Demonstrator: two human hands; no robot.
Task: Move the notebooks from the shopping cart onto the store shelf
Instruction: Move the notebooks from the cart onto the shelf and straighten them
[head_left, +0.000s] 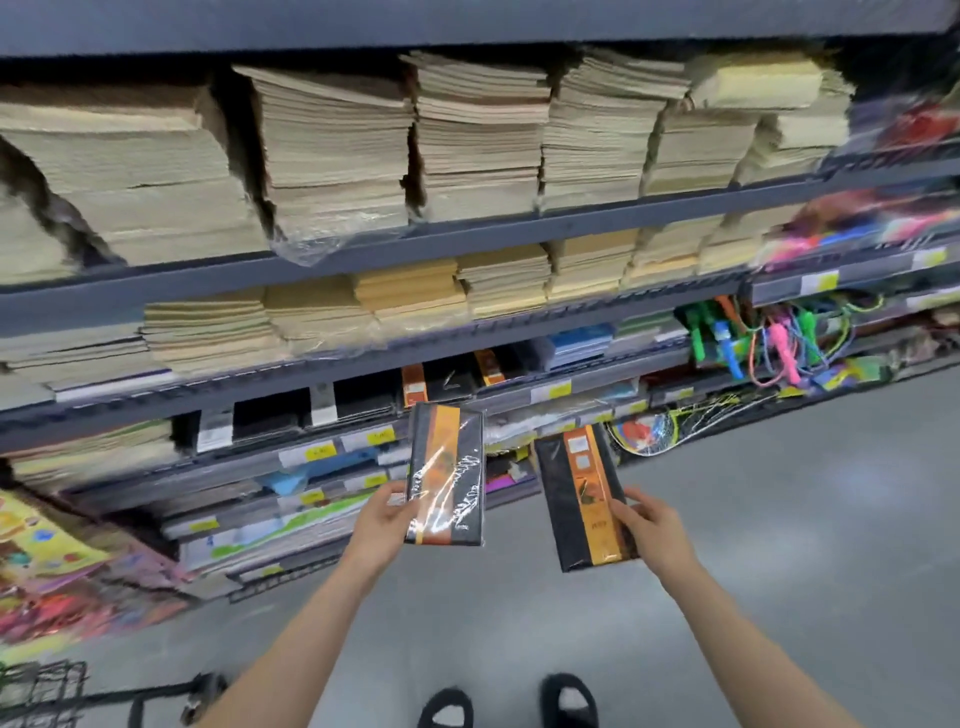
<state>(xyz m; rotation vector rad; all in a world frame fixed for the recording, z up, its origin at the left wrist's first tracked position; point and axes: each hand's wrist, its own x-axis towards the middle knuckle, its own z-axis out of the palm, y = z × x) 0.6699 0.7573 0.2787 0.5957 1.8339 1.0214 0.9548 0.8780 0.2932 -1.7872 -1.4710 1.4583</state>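
Note:
My left hand (382, 525) grips a black notebook with an orange stripe (447, 475), wrapped in shiny plastic, by its lower left edge. A second black and orange notebook (582, 499) is held by my right hand (652, 530) at its lower right corner. Both notebooks are raised in front of the store shelf (363, 371). On that shelf lie similar black and orange notebooks (441, 387) beside black ones. The shopping cart (47, 691) shows only as dark wire at the bottom left corner.
Upper shelves carry tall stacks of beige paper pads (332, 156). Colourful skipping ropes (769, 338) hang at the right. Bright children's books (47, 551) lean at the lower left. Grey floor (779, 545) lies below, with my two dark slippers (569, 701) at the bottom edge.

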